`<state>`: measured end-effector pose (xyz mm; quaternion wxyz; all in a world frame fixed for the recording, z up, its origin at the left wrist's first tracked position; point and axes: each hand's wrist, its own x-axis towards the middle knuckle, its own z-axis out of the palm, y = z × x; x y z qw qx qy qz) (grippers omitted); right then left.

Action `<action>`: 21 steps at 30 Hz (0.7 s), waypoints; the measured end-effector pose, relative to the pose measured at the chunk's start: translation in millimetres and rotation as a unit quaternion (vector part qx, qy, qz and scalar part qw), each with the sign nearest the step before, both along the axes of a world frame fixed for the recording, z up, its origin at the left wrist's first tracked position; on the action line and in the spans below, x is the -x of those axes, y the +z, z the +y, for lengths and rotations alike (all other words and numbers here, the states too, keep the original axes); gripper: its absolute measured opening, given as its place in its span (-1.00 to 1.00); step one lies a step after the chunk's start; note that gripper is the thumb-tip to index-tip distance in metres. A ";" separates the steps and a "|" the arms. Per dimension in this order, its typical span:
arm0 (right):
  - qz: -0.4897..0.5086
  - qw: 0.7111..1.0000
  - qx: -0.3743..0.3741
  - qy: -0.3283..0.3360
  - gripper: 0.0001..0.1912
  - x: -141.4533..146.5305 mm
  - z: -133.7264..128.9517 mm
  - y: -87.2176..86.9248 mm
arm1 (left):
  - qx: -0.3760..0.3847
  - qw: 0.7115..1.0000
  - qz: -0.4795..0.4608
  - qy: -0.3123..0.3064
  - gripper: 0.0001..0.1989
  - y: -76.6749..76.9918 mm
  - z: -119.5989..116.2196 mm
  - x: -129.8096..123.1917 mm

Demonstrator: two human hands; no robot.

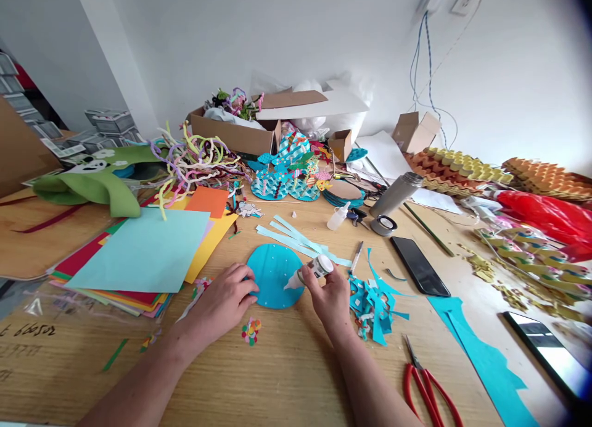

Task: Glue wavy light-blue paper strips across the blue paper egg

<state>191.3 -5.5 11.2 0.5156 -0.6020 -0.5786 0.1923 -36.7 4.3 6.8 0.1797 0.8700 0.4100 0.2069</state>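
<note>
A round blue disc point(272, 273) lies on the wooden table, with small white dots of glue on its face. My left hand point(226, 294) rests at the disc's left edge, its curled fingers touching it. My right hand point(330, 291) grips a small white glue bottle point(320, 265), tilted so that its nozzle points down at the right part of the disc. Just below the disc is a small cluster of coloured paper dots point(251, 331). Pale blue paper strips point(296, 237) lie behind the disc.
Coloured paper sheets point(143, 248) are stacked at left. Blue scraps point(377, 303), red-handled scissors point(423, 384) and a phone point(419, 266) lie at right. Farther back are a metal flask point(395, 194), a tape roll point(383, 225), a small clear bottle point(338, 216) and pipe cleaners point(194, 158).
</note>
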 end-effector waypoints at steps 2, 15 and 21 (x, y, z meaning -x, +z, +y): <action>0.063 0.998 0.005 -0.001 -0.68 -0.3 1.7 2.3 | 0.001 1.000 0.000 0.001 -0.88 -0.5 0.2 0.1; 0.093 0.993 0.059 0.050 -0.67 21.0 0.7 -7.6 | 0.000 1.000 0.015 0.006 -0.91 6.8 -2.2 -1.1; 0.046 0.996 0.057 0.048 -0.68 22.3 -1.4 -4.6 | -0.001 1.000 0.019 0.008 -0.92 7.0 -2.5 -1.6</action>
